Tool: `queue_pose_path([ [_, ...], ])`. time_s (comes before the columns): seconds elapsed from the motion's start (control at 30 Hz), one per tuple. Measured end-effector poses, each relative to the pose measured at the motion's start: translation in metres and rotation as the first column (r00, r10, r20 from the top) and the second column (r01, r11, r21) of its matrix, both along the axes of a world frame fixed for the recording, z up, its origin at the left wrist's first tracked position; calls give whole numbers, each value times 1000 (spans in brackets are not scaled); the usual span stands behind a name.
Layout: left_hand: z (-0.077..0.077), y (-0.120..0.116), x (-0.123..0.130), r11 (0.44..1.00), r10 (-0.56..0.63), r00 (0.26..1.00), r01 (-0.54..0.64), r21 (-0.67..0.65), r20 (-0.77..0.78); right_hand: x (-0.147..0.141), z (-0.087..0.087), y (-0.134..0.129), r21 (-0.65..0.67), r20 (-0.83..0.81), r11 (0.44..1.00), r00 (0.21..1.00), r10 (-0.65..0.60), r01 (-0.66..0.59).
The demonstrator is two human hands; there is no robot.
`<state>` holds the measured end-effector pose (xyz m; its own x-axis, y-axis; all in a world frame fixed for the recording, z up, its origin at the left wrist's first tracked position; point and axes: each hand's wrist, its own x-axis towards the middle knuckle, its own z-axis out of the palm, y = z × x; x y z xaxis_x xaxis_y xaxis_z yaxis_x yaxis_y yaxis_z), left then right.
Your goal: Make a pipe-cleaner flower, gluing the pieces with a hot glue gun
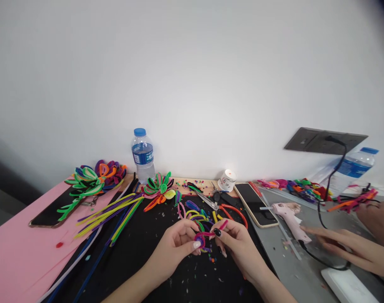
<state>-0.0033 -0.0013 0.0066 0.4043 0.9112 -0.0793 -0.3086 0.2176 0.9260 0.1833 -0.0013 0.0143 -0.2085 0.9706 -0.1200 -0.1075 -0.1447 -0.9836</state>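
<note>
Between finger and thumb, my left hand (176, 246) pinches a small coil of purple and magenta pipe cleaner (199, 241). My right hand (239, 246) grips the magenta free end (223, 224), which runs from the coil past my dark-nailed fingertip. Both hands are close together above the black mat (141, 269). Just behind them lie bent pipe cleaners (194, 207) in purple, yellow and green, partly hidden by my fingers. Scissors with orange-red handles (234, 210) rest beyond my right hand.
Left are a pipe-cleaner flower (160, 185), loose stems (116, 214), a water bottle (143, 158) and a dark phone (49, 208). Right are a white-edged phone (256, 206), a paper cup (227, 181) and a pink glue gun (291, 221) with a black cord. Another person's hand (346, 244) reaches near it.
</note>
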Motion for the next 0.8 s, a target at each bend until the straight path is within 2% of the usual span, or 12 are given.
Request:
queue_pose_path([
  [0.4,-2,0,0,999,37,998,-36,23,-50,1,0,0,-2,21,1000,1000,15,-15],
  [0.7,0,-4,-1,980,174,976,-158,123,-133,-1,-1,-1,-12,30,1000,999,27,-27],
  [0.8,1,-6,-1,975,187,972,-166,146,-142,-2,0,-1,-25,47,999,998,30,-28],
])
